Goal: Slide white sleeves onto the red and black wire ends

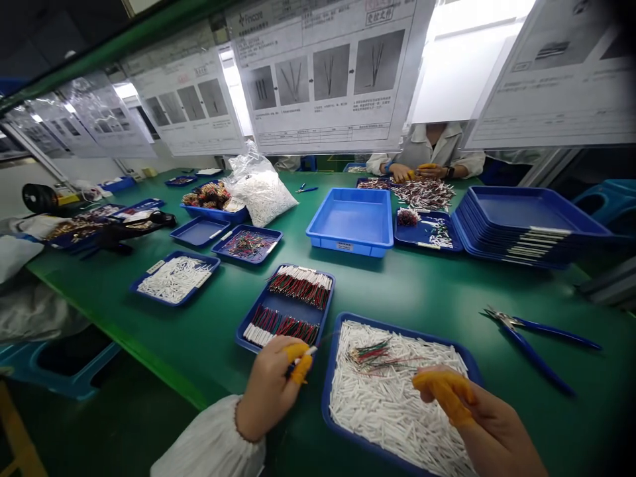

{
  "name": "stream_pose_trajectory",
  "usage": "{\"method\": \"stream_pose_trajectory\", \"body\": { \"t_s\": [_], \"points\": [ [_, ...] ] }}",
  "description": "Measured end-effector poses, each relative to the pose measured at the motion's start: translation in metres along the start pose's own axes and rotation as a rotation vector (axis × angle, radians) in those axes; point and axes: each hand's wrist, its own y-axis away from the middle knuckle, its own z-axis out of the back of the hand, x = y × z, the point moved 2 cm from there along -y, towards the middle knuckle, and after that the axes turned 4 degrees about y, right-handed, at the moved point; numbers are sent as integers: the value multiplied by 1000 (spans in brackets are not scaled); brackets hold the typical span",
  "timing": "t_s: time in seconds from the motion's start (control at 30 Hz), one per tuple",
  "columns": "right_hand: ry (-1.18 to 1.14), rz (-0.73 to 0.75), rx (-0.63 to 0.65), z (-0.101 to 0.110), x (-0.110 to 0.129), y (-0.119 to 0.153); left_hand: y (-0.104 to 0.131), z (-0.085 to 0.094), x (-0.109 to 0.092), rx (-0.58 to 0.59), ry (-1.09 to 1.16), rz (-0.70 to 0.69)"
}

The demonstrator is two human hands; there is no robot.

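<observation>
Green work table (pixel 427 291), long and shared, with laminated instruction sheets (pixel 322 73) hanging from a rail overhead. Blue trays were scattered across it: a deep empty bin (pixel 352 222), a stack of shallow trays (pixel 527 225) at right, a tray of white sleeves (pixel 175 278) at left, a clear bag of white pieces (pixel 261 189) behind. Blue-handled cutters (pixel 536 338) lay on the bare top to the right. A co-worker's hands (pixel 415 172) worked across the table, over a heap of wires.

Left hand (pixel 273 387) was closed, its yellow-capped fingertips (pixel 298 361) pinching a thin wire with a white sleeve (pixel 309 351) at the near tray's left rim. Right hand (pixel 467 404), also yellow-capped, was curled over the near tray of white tubes (pixel 387 404); what it gripped, could not tell. A loose bunch of red and green wires (pixel 372 354) lay on the tubes between the hands. The tray of finished bundles (pixel 291 308) sat just beyond the left hand.
</observation>
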Motion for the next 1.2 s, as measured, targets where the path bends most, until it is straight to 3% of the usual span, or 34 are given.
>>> {"method": "stream_pose_trajectory", "body": {
  "t_s": [0.1,0.23,0.53,0.8,0.93,1.2],
  "points": [
    [28,-32,15,0,-3,1,10,15,28,-65,-116,34],
    [45,-6,38,-2,3,-2,18,20,43,-112,-201,39],
    [82,65,107,-1,5,-5,31,19,51,-211,-207,77],
    [375,212,136,-16,-2,-6,32,19,60,-308,-110,114],
    [534,281,217,-28,-1,-8,31,17,60,-323,-79,104],
    [728,211,195,-30,-3,-14,27,13,53,-334,-51,26]
  ]
}}
